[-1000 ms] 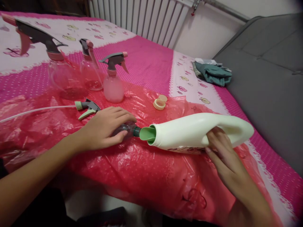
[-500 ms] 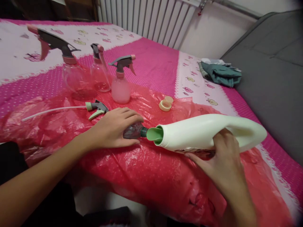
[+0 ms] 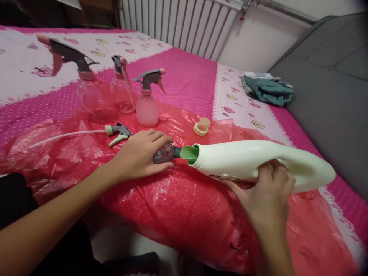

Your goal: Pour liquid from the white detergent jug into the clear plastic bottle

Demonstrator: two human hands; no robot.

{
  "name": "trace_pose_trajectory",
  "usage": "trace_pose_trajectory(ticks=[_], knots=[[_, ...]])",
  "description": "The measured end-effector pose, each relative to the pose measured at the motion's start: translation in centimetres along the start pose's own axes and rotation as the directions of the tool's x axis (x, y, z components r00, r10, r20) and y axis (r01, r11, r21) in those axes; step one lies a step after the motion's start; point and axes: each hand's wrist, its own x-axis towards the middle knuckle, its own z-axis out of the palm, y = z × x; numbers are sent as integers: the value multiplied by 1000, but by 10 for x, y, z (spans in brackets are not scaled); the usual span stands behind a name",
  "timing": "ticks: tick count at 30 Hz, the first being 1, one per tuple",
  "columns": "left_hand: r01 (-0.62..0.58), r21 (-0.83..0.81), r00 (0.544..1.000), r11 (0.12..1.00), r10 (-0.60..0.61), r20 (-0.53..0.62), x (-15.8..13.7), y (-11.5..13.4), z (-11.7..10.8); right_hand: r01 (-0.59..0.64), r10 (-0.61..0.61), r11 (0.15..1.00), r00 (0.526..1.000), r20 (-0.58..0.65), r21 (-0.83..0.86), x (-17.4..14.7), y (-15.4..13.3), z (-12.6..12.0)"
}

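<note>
My left hand is wrapped round a small clear spray bottle without its head, its neck pointing right. My right hand grips the handle of a large pale green detergent jug, tipped on its side. The jug's green pouring spout meets the bottle's neck or lies just in front of it; I cannot tell whether liquid is flowing. Beyond my left hand lies a grey and green spray head with a long white tube.
Several spray bottles stand behind: a large one, a clear one and one with cloudy liquid. A yellowish cap rests on the red plastic sheet. Folded clothes lie near the grey headboard.
The jug has shifted slightly right, its base end dropping a little, with my right hand moving along. The small bottle and my left hand have moved slightly.
</note>
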Motion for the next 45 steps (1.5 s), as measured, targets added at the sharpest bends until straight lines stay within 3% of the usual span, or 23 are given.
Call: trace_pose_trajectory(ticks=[3, 7, 15, 30, 36, 45], knots=[[17, 1, 1000, 1000, -17, 14, 1, 0, 0, 69, -71, 996, 997, 40, 58, 3, 7, -4], [24, -10, 999, 1000, -24, 37, 2, 1, -2, 162, -206, 950, 968, 143, 268, 7, 21, -13], [-6, -2, 1000, 1000, 6, 18, 3, 1, -3, 13, -149, 903, 948, 283, 430, -1, 46, -20], [17, 8, 999, 1000, -18, 39, 4, 1, -4, 92, -213, 870, 956, 203, 484, 3, 52, -13], [7, -10, 1000, 1000, -7, 17, 4, 0, -3, 21, -159, 875, 957, 244, 484, 1, 55, -14], [-16, -12, 1000, 1000, 16, 3, 4, 0, -3, 30, -169, 867, 957, 236, 498, 3, 51, -14]])
